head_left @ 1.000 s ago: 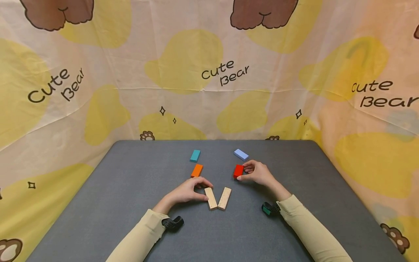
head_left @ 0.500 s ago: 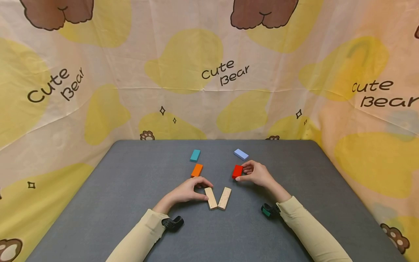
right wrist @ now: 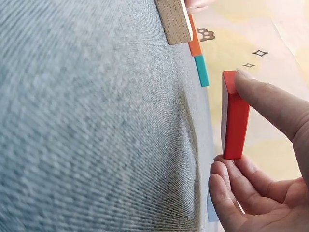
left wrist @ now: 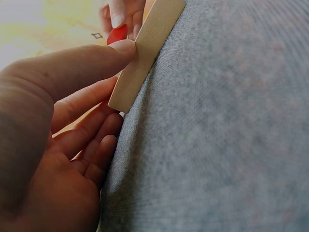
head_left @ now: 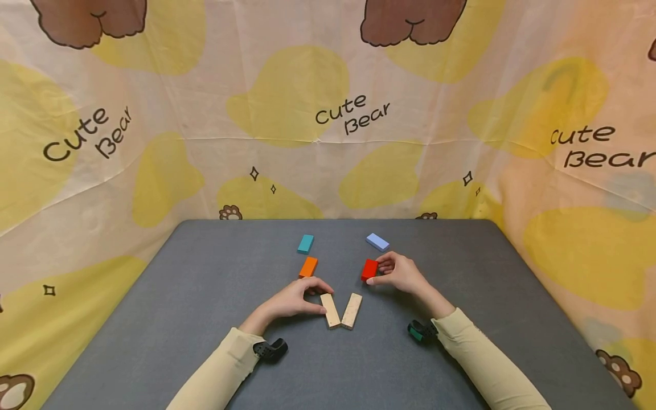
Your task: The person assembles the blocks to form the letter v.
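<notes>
My right hand [head_left: 405, 272] pinches a red wooden block [head_left: 369, 270] between thumb and fingertips. In the right wrist view the thumb lies on one end of the red block [right wrist: 236, 121] and the fingertips on the other, with the grey surface off to the side. My left hand [head_left: 294, 298] holds the left one of two plain wooden blocks [head_left: 330, 311], thumb at its near side and index finger at the far end. The other plain block [head_left: 351, 311] lies just to its right, their near ends close together in a V shape.
Beyond my left fingers lies an orange block [head_left: 308, 266], with a teal block [head_left: 305, 244] farther back. A light blue block [head_left: 377, 241] lies behind my right hand. Grey cloth covers the table [head_left: 215, 267], and a printed curtain [head_left: 287, 114] hangs behind it.
My right hand has shifted slightly left and toward me, carrying the red block. The left hand and the plain blocks have stayed in place.
</notes>
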Tool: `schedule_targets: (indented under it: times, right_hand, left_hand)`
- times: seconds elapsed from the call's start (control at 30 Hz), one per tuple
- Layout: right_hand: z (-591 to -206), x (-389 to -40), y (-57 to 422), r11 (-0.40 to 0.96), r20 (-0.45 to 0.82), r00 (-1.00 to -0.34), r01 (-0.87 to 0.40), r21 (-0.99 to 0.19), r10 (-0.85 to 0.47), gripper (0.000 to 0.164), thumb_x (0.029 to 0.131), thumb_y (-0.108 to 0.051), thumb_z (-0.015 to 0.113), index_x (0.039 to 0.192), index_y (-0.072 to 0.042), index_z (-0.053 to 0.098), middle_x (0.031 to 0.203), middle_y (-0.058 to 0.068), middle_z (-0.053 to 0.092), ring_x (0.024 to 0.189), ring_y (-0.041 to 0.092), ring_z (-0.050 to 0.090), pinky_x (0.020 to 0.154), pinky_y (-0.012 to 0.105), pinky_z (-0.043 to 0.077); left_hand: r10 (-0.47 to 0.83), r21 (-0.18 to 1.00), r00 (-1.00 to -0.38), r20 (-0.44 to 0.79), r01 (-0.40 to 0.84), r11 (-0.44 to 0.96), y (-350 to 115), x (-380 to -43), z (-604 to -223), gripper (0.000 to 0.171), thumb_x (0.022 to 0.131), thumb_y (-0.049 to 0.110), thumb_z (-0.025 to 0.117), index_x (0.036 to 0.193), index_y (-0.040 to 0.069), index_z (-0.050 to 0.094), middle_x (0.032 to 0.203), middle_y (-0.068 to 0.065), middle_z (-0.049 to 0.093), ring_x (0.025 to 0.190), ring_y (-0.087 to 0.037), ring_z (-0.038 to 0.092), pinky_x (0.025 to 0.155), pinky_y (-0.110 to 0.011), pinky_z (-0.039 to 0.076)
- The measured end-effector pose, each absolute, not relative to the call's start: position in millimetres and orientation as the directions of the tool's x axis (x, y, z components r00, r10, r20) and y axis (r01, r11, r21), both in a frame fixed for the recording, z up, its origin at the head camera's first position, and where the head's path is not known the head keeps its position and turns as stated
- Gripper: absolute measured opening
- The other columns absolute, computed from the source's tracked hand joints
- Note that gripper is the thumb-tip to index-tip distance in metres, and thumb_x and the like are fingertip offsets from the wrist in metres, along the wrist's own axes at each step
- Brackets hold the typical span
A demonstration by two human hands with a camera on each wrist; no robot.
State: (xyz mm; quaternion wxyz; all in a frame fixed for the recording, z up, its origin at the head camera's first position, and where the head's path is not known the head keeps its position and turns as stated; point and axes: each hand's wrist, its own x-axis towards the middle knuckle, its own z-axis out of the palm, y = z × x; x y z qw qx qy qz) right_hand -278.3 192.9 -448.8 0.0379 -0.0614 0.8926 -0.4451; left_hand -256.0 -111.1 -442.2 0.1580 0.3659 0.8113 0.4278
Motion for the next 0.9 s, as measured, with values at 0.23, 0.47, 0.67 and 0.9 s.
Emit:
schedule_targets:
  times: [0.23,0.47,0.67,0.9]
  right_hand:
    - [-450.6,-276.6,190.0,0.597,-0.010,-0.991,-0.074,-0.799,-0.136,0.064,0.064,-0.034,0.087,0.113,-0.002,0.060,0.104,0.011,0.065,0.093,0.021,0.062,0.086,0.038,0.052]
    - [-453.0,-276.2,187.2,0.596,-0.001,-0.991,-0.081,-0.799,-0.135,0.064,0.063,-0.034,0.088,0.112,-0.002,0.061,0.103,0.011,0.066,0.093,0.021,0.062,0.086,0.038,0.052]
    - [-454.8,-276.4,185.0,0.612,-0.003,-0.991,-0.080,-0.787,-0.133,0.064,0.063,-0.035,0.088,0.111,-0.003,0.061,0.102,0.010,0.066,0.092,0.020,0.062,0.086,0.037,0.053]
    - [-455.5,-276.2,182.5,0.627,-0.022,-0.992,-0.063,-0.776,-0.127,0.065,0.063,-0.037,0.088,0.112,-0.004,0.060,0.102,0.009,0.066,0.092,0.019,0.062,0.086,0.038,0.052]
  left_hand:
    - [0.727,0.805,-0.685,0.051,0.459,0.377,-110.3,-255.4,-440.9,0.041,0.082,0.014,0.074,0.119,0.004,0.062,0.118,-0.010,0.063,0.109,-0.026,0.056,0.097,-0.048,0.041]
    - [0.725,0.808,-0.687,0.048,0.454,0.376,-110.3,-254.6,-440.2,0.040,0.082,0.013,0.074,0.119,0.003,0.062,0.118,-0.010,0.063,0.109,-0.027,0.056,0.097,-0.048,0.040]
    - [0.724,0.812,-0.688,0.049,0.450,0.372,-110.0,-254.2,-439.8,0.040,0.082,0.012,0.074,0.119,0.002,0.062,0.118,-0.011,0.063,0.109,-0.028,0.056,0.098,-0.049,0.040]
    - [0.727,0.812,-0.684,0.061,0.457,0.362,-110.6,-255.3,-441.5,0.040,0.082,0.010,0.073,0.119,0.002,0.062,0.118,-0.012,0.063,0.109,-0.028,0.056,0.098,-0.049,0.040]
